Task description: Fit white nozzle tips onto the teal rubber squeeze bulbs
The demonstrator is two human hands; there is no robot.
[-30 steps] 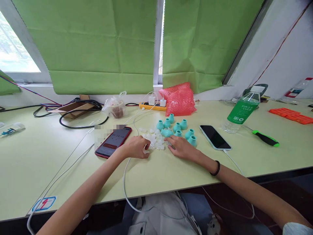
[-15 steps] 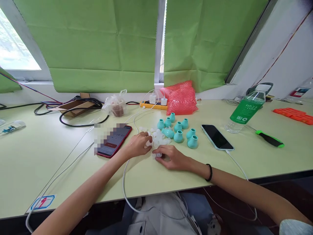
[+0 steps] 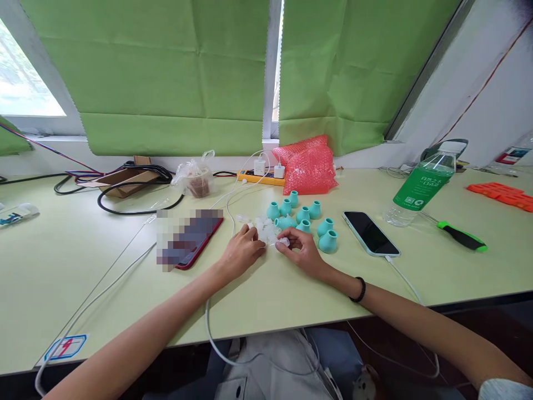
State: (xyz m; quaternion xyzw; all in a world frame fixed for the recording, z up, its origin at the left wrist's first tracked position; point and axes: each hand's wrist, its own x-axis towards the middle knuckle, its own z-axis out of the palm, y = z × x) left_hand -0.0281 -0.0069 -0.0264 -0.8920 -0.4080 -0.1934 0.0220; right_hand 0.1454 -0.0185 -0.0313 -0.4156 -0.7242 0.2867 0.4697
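Note:
A heap of small clear plastic pieces (image 3: pixel 265 228) lies mid-table, with several teal rubber caps (image 3: pixel 306 216) just behind and to its right. My right hand (image 3: pixel 302 251) pinches one clear piece (image 3: pixel 284 242) between thumb and fingers at the near edge of the heap. My left hand (image 3: pixel 241 253) rests knuckles-up at the heap's left side, fingers curled onto the pieces; what they hold, if anything, is hidden. A black band circles my right wrist.
A red phone (image 3: pixel 192 241) lies left of my hands, a light phone (image 3: pixel 370 233) with its cable to the right. A green-labelled bottle (image 3: pixel 416 189), a green-handled screwdriver (image 3: pixel 460 236), pink bubble wrap (image 3: pixel 308 166), a power strip (image 3: pixel 260 178), cables and a cardboard box (image 3: pixel 125 183) line the back.
My right hand has moved from the heap's near side up and right, and now lifts a clear piece in a pinch. My left hand has stayed at the heap's left edge.

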